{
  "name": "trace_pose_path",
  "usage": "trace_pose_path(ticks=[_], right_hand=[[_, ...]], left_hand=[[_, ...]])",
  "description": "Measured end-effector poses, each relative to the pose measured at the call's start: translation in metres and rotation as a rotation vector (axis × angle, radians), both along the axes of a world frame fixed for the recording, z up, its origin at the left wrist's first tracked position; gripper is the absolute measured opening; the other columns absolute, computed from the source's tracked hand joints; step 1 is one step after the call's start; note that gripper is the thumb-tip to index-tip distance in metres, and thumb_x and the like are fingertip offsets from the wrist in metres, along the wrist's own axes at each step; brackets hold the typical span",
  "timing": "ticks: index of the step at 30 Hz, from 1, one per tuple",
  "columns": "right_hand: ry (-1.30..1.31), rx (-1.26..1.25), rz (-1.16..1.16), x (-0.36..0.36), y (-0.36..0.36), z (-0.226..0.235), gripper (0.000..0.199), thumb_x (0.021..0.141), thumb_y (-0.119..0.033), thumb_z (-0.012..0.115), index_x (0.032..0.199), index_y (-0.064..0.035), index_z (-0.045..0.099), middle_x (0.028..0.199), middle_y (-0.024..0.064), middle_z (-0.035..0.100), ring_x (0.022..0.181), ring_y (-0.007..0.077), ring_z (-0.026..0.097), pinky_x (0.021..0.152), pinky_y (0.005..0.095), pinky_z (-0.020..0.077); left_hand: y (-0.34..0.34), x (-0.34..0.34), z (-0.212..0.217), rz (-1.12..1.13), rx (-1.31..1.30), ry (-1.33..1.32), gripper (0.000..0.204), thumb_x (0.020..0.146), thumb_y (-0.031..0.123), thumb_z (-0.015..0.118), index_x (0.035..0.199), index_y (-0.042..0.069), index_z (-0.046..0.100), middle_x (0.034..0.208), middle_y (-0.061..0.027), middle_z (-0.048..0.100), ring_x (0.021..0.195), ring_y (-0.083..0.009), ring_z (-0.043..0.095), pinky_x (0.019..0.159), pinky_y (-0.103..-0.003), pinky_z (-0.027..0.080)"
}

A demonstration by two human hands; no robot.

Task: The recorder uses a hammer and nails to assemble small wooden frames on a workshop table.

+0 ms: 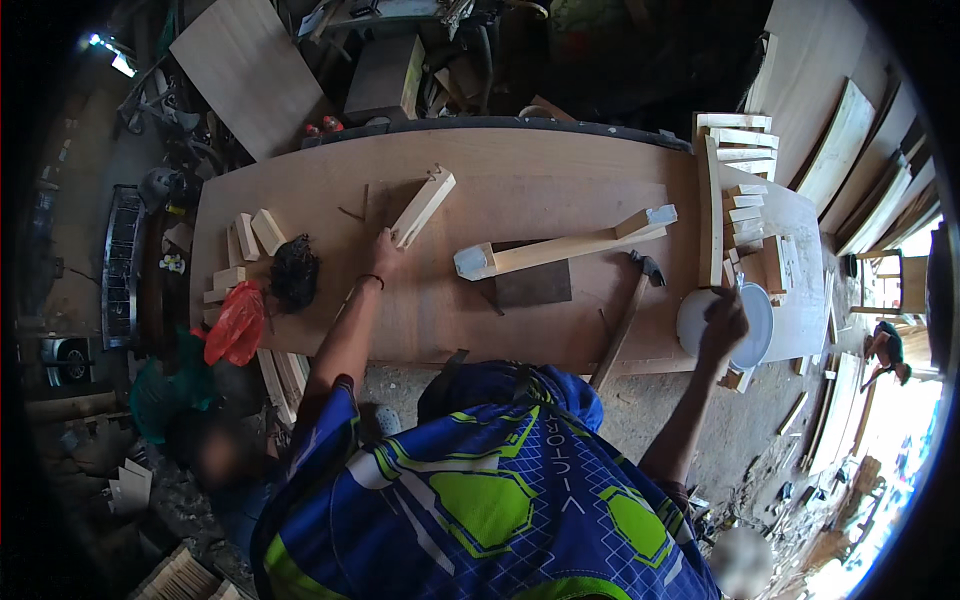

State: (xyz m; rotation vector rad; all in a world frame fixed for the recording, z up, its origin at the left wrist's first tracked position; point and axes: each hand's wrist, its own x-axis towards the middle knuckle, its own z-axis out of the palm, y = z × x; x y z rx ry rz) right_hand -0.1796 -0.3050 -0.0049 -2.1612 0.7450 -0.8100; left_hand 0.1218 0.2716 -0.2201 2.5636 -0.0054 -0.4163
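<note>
Workshop table (pixel 590 338) of brown board, wide and with bent edges in this view, stands before the person, whose blue shirt (pixel 540 500) with green patches fills the nearest part. Close to the near edge lies a hammer (pixel 625 325); its handle goes over this edge and its head points away. To the right, the right hand (pixel 727 322) is over a white round container (pixel 757 345); its fingers look curled, but I cannot tell whether they hold something. At the left side rest a red plastic bag (pixel 237 325) and, just beside it, a black tangled bundle (pixel 295 275).

Further in, the left hand (pixel 388 258) has its fingers closed around the near end of a pale wooden block (pixel 425 207), which lies slanting on the table, its other end pointing away. Right of it, a long wooden piece (pixel 560 250) with whitish ends lies across a dark flat plate (pixel 535 285). Short wood pieces (pixel 245 238) are near the bundle, and a wooden frame (pixel 709 215) is at the right. Behind the table, a large panel (pixel 250 75) leans at left, and boards (pixel 838 135) lean at far right.
</note>
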Motion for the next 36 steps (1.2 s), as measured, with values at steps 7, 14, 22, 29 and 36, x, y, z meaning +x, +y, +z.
trace_pose_path(ticks=[7,14,22,29,36], right_hand=[[-0.092,0.296,0.32,0.031,0.153,0.091,0.028,0.105,-0.016,0.05,0.099,0.0019,0.071,0.069,0.0041,0.062,0.059,0.009,0.057,0.056,0.0266,0.0457],[-0.251,0.88,0.829,0.067,0.321,0.107,0.073,0.09,-0.008,0.073,0.151,-0.0039,0.032,0.138,0.0172,0.044,0.128,0.0247,0.049,0.103,0.0394,0.0464],[-0.24,1.271,0.614,0.06,0.283,0.071,0.039,0.09,-0.013,0.062,0.127,-0.0001,0.055,0.099,0.008,0.066,0.081,0.0156,0.064,0.064,0.0279,0.053],[-0.294,0.998,0.366,0.042,0.131,0.124,0.06,0.096,-0.046,0.058,0.132,0.0019,0.055,0.103,0.0142,0.067,0.085,0.0233,0.069,0.081,0.0346,0.0581],[-0.532,0.598,0.27,-0.008,0.016,0.176,0.042,0.1,-0.03,0.062,0.134,-0.0064,0.053,0.118,0.0056,0.063,0.089,0.0114,0.064,0.064,0.025,0.0541]], left_hand=[[-0.027,-0.07,0.216,0.06,-0.01,-0.305,0.04,0.092,0.027,0.07,0.118,-0.001,0.057,0.104,-0.0216,0.071,0.097,-0.0383,0.07,0.084,-0.041,0.054],[-0.072,-0.199,0.361,-0.018,-0.144,-0.354,0.045,0.091,0.031,0.073,0.121,0.0,0.059,0.104,-0.0236,0.07,0.094,-0.0357,0.072,0.08,-0.043,0.055],[-0.088,-0.24,0.374,-0.608,-0.471,-0.066,0.059,0.083,0.024,0.081,0.132,0.001,0.059,0.12,-0.0219,0.067,0.114,-0.0324,0.067,0.093,-0.039,0.054],[-0.075,-0.14,0.199,-0.18,-0.691,0.003,0.086,0.083,0.009,0.082,0.154,0.009,0.034,0.155,-0.0138,0.04,0.139,-0.0208,0.042,0.104,-0.036,0.048],[-0.167,-0.11,0.101,-0.161,-0.872,-0.06,0.055,0.085,0.017,0.082,0.132,0.004,0.057,0.127,-0.009,0.066,0.113,-0.0196,0.063,0.095,-0.035,0.053]])
